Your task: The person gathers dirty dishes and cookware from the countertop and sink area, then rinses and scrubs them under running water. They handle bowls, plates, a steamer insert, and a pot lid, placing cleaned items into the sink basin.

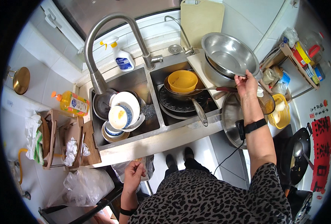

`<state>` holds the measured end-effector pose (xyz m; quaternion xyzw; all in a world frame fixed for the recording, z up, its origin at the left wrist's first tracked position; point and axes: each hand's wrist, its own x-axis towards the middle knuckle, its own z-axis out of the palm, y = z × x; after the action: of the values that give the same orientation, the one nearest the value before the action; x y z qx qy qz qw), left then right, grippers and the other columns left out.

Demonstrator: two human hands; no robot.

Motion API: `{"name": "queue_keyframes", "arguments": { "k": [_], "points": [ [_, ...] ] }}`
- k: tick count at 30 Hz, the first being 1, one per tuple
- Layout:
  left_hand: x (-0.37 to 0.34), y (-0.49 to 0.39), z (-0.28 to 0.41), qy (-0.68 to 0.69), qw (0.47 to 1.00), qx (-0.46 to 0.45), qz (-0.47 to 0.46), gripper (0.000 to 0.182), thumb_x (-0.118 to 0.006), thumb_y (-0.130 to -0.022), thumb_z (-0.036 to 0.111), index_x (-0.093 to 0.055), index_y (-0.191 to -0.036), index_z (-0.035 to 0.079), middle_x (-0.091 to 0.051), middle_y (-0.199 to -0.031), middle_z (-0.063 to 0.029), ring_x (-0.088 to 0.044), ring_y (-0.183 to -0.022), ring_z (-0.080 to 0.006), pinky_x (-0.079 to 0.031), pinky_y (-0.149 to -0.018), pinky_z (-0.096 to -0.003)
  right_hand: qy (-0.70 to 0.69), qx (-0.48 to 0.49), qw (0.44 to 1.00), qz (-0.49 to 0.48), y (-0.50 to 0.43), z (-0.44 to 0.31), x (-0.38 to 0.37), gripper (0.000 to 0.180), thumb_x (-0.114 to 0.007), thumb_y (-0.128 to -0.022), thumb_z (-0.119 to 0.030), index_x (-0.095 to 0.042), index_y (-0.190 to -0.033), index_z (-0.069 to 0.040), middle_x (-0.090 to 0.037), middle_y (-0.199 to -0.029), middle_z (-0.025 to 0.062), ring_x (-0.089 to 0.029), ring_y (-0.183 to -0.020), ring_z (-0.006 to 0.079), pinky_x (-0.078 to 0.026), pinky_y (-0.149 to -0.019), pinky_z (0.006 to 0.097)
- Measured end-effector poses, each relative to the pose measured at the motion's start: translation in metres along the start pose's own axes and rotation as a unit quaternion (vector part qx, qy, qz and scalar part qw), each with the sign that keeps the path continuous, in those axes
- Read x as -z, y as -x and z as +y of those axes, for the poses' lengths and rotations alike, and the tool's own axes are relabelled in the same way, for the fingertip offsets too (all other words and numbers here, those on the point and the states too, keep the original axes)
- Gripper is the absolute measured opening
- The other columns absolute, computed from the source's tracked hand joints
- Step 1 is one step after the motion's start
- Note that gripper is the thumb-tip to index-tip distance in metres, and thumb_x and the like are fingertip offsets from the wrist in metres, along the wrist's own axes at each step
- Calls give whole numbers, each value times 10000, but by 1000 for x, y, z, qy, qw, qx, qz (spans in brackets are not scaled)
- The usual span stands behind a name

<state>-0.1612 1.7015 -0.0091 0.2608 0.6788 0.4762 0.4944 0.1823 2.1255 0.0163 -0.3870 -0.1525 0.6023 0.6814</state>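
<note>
My right hand (246, 81) grips the near rim of a stainless steel basin (229, 54). The basin tilts above a stack of metal pots (215, 72) on the counter right of the sink. Below that wrist are a large metal lid or pan (231, 117) and, partly hidden by my forearm, a glass lid (267, 102). My left hand (135, 170) hangs just before the counter's front edge, fingers curled, with nothing visible in it. In the right sink bowl, a yellow plastic bowl (182, 81) sits in a frying pan (171, 89) on a dark perforated steamer plate (165, 102).
The left sink bowl holds stacked dirty bowls (119, 116) and a dark pan (102, 105) under the faucet (117, 15). A spray bottle (123, 58) and a dish soap bottle (74, 103) stand around it. At right are a yellow basket (280, 112) and a wok (298, 156).
</note>
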Motion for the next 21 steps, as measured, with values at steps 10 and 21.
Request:
{"name": "queue_keyframes", "arguments": {
  "k": [10, 21],
  "points": [
    [23, -7, -9, 5, 1000, 9, 8, 122, -548, -930, 138, -531, -880, 28, -564, -704, -29, -526, -576, -88, -466, -554, -228, 74, -30, 997, -24, 31, 10, 0, 191, -563, -921, -193, -511, -843, -27, -559, -668, 78, -598, -623, 204, -559, -642, 370],
    [30, -22, -15, -12, 999, 22, -26, 139, -560, -926, 153, -542, -881, 23, -568, -712, -33, -526, -589, -80, -464, -545, -218, 289, -333, 893, -85, 144, 85, 32, 306, -693, -830, -260, -552, -921, -5, -618, -810, 106, -645, -683, 206, -574, -636, 378]
  ]
}}
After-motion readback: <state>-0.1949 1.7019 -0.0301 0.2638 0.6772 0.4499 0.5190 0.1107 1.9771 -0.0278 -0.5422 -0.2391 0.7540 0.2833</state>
